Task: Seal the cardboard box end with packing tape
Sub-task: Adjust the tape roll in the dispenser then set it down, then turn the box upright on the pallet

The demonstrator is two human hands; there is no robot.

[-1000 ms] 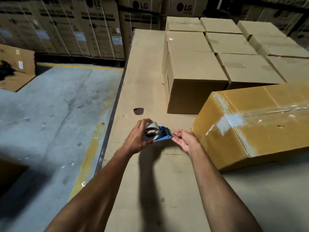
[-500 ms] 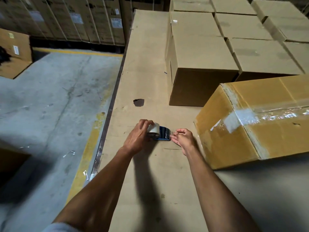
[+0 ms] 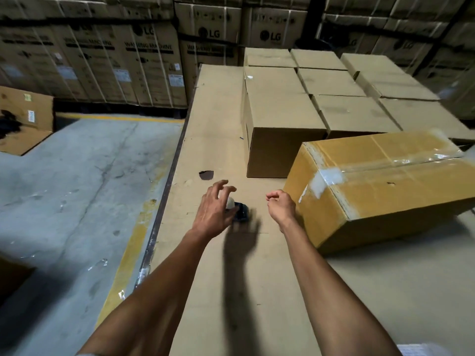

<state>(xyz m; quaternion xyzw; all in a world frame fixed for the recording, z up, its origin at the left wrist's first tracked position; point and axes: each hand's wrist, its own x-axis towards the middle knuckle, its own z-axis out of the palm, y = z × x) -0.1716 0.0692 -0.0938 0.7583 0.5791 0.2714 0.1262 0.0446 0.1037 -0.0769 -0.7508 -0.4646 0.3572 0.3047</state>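
Observation:
A yellow-brown cardboard box [image 3: 385, 191] lies on its side at the right. Clear tape runs along its top seam and folds a little way over the near-left end. A blue tape dispenser [image 3: 241, 213] with a pale roll rests on the cardboard-covered work surface [image 3: 218, 124], left of the box end. My left hand [image 3: 213, 209] hovers just over the dispenser with fingers spread; the blur hides whether they still touch. My right hand [image 3: 281, 208] is loosely curled and empty, between the dispenser and the box end.
Several plain closed boxes [image 3: 277, 111] stand in rows behind the yellow-brown box. A dark hole [image 3: 206, 174] marks the surface beyond my left hand. The surface's left edge drops to a concrete floor [image 3: 77, 188]. Stacked LG cartons [image 3: 128, 60] line the back wall.
The dispenser has been set down on the surface and my left hand's fingers have opened off it. My right hand has let go of the tape end and drawn right. The view tilted up.

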